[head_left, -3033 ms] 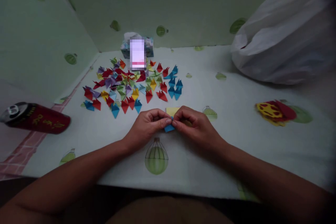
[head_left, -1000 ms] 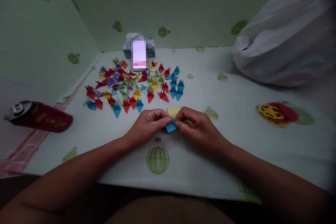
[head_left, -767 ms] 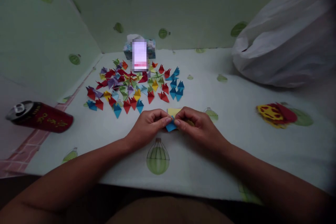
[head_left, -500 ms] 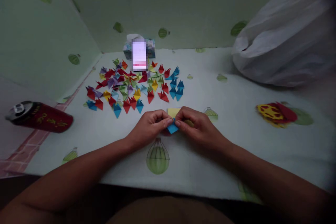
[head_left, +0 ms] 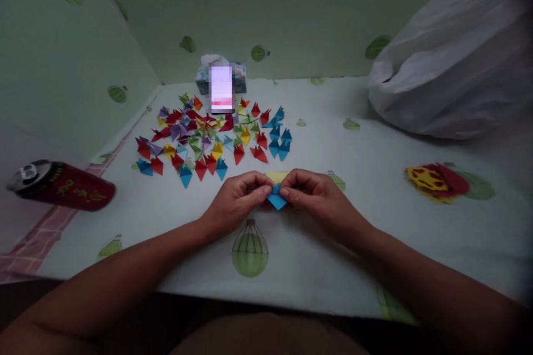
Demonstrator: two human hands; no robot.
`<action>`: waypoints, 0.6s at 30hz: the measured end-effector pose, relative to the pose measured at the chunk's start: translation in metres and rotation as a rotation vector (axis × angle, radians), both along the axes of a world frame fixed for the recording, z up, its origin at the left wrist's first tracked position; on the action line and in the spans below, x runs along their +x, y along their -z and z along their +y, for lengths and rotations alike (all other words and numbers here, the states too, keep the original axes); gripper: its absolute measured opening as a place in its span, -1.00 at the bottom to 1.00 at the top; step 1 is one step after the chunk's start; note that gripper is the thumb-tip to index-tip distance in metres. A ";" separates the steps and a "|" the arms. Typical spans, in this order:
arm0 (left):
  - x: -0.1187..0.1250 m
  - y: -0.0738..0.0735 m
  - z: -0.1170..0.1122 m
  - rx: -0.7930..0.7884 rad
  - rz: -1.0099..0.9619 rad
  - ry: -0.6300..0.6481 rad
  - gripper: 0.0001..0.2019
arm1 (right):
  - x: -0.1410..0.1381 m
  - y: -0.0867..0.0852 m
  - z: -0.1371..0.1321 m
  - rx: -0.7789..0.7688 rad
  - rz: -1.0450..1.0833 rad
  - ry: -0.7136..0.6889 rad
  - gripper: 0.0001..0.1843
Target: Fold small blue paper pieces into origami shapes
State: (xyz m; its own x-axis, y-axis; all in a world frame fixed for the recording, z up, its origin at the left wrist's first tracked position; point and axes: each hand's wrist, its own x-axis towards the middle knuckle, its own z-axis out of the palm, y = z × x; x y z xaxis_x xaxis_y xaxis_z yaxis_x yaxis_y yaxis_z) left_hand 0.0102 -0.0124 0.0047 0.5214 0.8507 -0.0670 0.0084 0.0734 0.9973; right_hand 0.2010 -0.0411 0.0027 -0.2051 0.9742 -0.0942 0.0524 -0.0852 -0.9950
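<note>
Between my two hands is a small folded piece of blue origami paper (head_left: pixel 277 201), its point facing me. My left hand (head_left: pixel 244 194) pinches its left side with thumb and fingers. On the other side my right hand (head_left: pixel 310 193) grips it the same way. Just behind the fingertips lies yellow paper (head_left: pixel 276 177), partly hidden by the hands. Something dark red shows under the blue paper, too covered to name. Beyond my left hand spread several folded paper cranes (head_left: pixel 210 163) in red, blue, yellow, green and purple.
A dark red drink can (head_left: pixel 66 186) stands at the left. At the back, a lit phone (head_left: pixel 221 86) leans before a tissue box (head_left: pixel 240 77). A big white plastic bag (head_left: pixel 437 77) fills the back right. Red and yellow cut-out pieces (head_left: pixel 435 182) lie at the right.
The blue paper has shifted slightly to the right and shows more of its face between the thumbs. Both hands keep their pinch. Nothing else on the table has moved.
</note>
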 end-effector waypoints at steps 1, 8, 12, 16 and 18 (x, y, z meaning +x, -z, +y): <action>0.000 0.001 0.000 0.027 -0.022 -0.019 -0.88 | 0.000 0.001 0.000 -0.012 0.029 0.038 -0.77; 0.000 0.007 0.001 0.281 -0.009 -0.010 -0.83 | -0.002 0.005 -0.002 -0.024 0.132 0.163 -0.76; 0.000 0.008 -0.001 0.477 0.067 -0.027 -0.89 | -0.004 0.005 -0.004 -0.017 0.144 0.200 -0.77; 0.002 0.009 -0.002 0.572 0.072 -0.080 -0.94 | -0.008 0.008 -0.008 -0.012 0.188 0.225 -0.77; 0.002 0.010 -0.003 0.576 0.082 -0.097 -0.95 | -0.010 0.009 -0.009 -0.006 0.215 0.237 -0.78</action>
